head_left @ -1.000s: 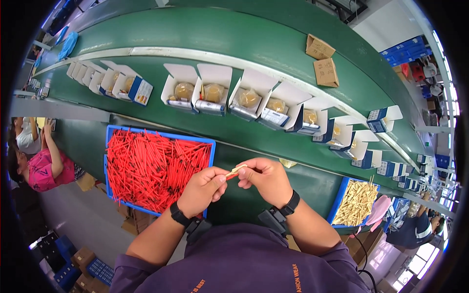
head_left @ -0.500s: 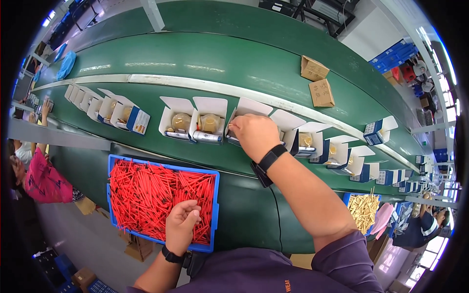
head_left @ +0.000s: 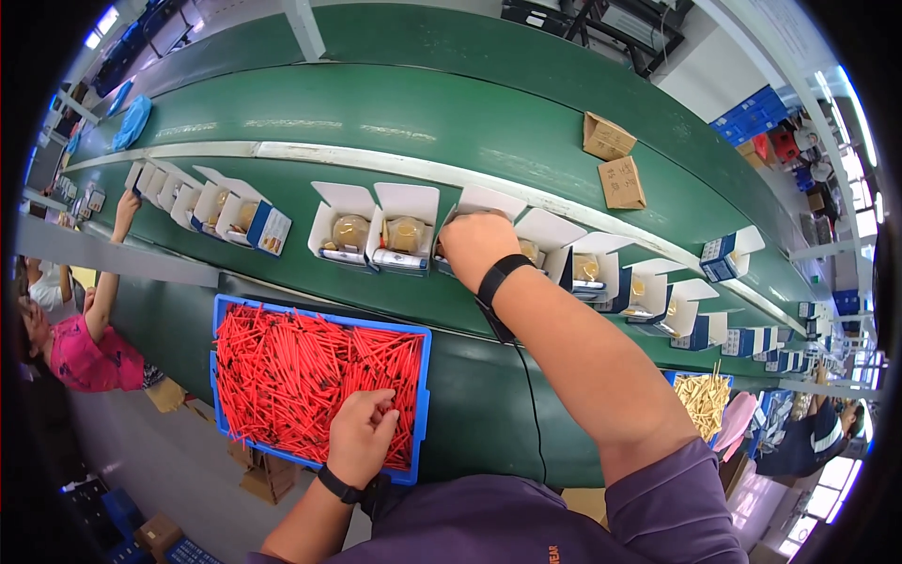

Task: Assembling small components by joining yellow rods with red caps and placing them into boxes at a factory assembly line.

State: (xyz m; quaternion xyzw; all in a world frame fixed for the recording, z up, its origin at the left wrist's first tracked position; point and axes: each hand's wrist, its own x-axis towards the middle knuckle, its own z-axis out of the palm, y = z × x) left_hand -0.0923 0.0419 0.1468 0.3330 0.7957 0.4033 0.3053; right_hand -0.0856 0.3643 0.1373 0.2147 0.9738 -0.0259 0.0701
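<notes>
My right hand (head_left: 481,252) reaches into an open white-and-blue box (head_left: 490,201) in the row on the green conveyor belt. Its fingers are bent downward, and the fingertips are hidden by the hand and the box. Just left of it stand two open boxes (head_left: 402,200), each with a round tan item (head_left: 406,235) and a white tube (head_left: 398,260) inside. My left hand (head_left: 361,437) hovers over a blue bin (head_left: 425,381) full of thin red sticks (head_left: 291,376). Its fingers are loosely curled, thumb apart, and no item shows in them.
More open boxes (head_left: 587,268) continue to the right, others (head_left: 249,226) to the left. Two brown cartons (head_left: 622,183) lie beyond the white rail (head_left: 376,162). A bin of beige sticks (head_left: 700,402) sits by my right elbow. At far left a co-worker in pink (head_left: 94,348) reaches toward the belt.
My right hand has shifted slightly left and lower into the box. The left hand has moved a little right over the sticks. The co-worker's arm at left has stretched toward the boxes.
</notes>
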